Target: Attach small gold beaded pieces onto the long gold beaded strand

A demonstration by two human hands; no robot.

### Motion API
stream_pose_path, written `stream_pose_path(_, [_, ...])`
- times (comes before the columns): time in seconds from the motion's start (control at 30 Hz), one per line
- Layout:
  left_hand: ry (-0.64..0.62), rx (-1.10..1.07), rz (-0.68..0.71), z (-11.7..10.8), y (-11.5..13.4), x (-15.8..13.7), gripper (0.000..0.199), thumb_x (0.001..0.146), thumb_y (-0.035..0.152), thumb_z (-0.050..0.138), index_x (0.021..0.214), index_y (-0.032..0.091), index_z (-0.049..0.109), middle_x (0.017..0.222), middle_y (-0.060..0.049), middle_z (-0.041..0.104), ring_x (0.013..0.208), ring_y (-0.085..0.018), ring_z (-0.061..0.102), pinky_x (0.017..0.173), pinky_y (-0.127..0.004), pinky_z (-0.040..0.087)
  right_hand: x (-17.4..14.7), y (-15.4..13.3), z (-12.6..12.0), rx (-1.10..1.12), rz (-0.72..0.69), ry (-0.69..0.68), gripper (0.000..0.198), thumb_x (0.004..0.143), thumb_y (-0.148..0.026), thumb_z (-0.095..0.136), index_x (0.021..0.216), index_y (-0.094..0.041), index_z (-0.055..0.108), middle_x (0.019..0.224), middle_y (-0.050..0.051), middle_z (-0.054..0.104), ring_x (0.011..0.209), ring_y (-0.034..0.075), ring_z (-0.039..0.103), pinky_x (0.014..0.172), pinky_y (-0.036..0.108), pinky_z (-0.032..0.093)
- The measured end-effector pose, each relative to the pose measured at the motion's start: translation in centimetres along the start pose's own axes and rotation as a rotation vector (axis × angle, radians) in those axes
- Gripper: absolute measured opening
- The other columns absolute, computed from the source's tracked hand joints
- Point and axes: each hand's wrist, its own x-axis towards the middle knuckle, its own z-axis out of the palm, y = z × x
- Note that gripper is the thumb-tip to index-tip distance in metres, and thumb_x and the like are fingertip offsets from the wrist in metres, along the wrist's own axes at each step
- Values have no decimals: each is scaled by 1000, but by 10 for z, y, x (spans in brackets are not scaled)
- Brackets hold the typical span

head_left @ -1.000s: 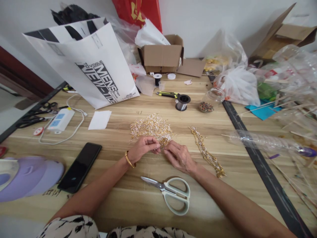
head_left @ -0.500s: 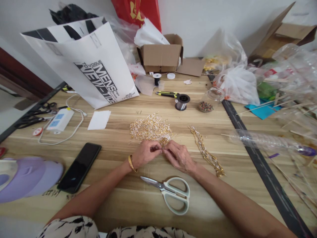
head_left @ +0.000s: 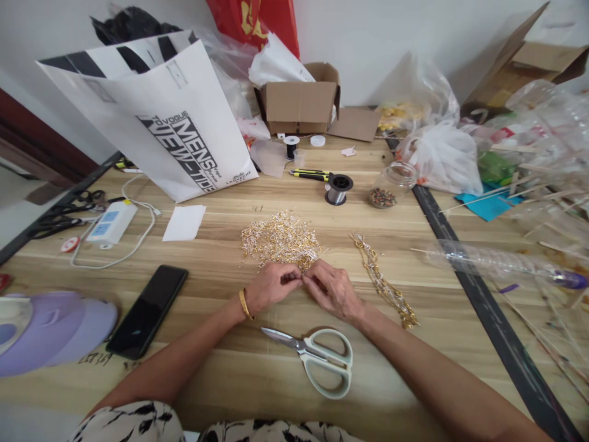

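Note:
My left hand (head_left: 272,285) and my right hand (head_left: 332,290) meet fingertip to fingertip at the near edge of a heap of small gold and silver beads (head_left: 278,238). Both are pinched closed. Whatever lies between the fingertips is too small to make out. To the right of my right hand lies a bundle of gold and silver bead strands (head_left: 380,279). White-handled scissors (head_left: 317,358) rest on the wooden table below my hands, their blades toward the left.
Beyond the heap are a wire spool (head_left: 338,189), a yellow-black utility knife (head_left: 309,175) and a jar of beads (head_left: 389,187). A phone (head_left: 148,311) and a white power strip (head_left: 111,223) lie left. A plastic-wrapped bundle (head_left: 497,263) lies right; a white paper bag (head_left: 156,123) stands back left.
My left hand has shifted very slightly at the fingertips. Everything else lies as before.

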Motion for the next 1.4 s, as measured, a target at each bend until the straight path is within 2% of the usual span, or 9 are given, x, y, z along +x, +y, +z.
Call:
stream_pose_path(0.3, [-43, -286, -98, 0, -2, 0, 13, 73, 25, 63, 70, 12, 62, 64, -1, 61, 58, -10, 53, 57, -21, 43, -2, 2, 1, 13, 11, 4, 9, 93, -21, 45, 86, -18, 51, 78, 4, 55, 67, 13, 53, 60, 24, 41])
stream_pose_path(0.63, [17, -147, -69, 3, -1, -2, 13, 74, 22, 59, 67, 12, 61, 59, 0, 60, 54, -9, 51, 54, -19, 42, -1, 0, 1, -24, -38, 3, 12, 93, -22, 44, 84, -18, 50, 75, 3, 53, 64, 13, 50, 58, 24, 39])
stream_pose_path(1.07, [-11, 60, -35, 4, 3, -2, 12, 74, 21, 58, 65, 13, 61, 58, 1, 58, 55, -10, 50, 54, -19, 38, -1, 1, 3, -51, -77, -15, 13, 94, -24, 43, 87, -17, 52, 77, 4, 56, 65, 13, 52, 56, 23, 39])
stream_pose_path(1.27, [-10, 78, -14, 7, 3, -3, 17, 75, 23, 57, 62, 13, 59, 56, 1, 56, 56, -10, 49, 55, -20, 36, -2, 1, 3, -18, -94, -20, 12, 94, -23, 43, 89, -18, 52, 80, 4, 58, 68, 13, 54, 58, 23, 41])
stream_pose_path(1.4, [-13, -27, -13, 5, 2, -3, 16, 77, 23, 56, 66, 12, 61, 61, -1, 59, 59, -11, 51, 58, -21, 38, -2, 0, 1, 42, -79, -28, 10, 93, -23, 45, 95, -18, 53, 83, 6, 59, 71, 14, 55, 60, 24, 44])
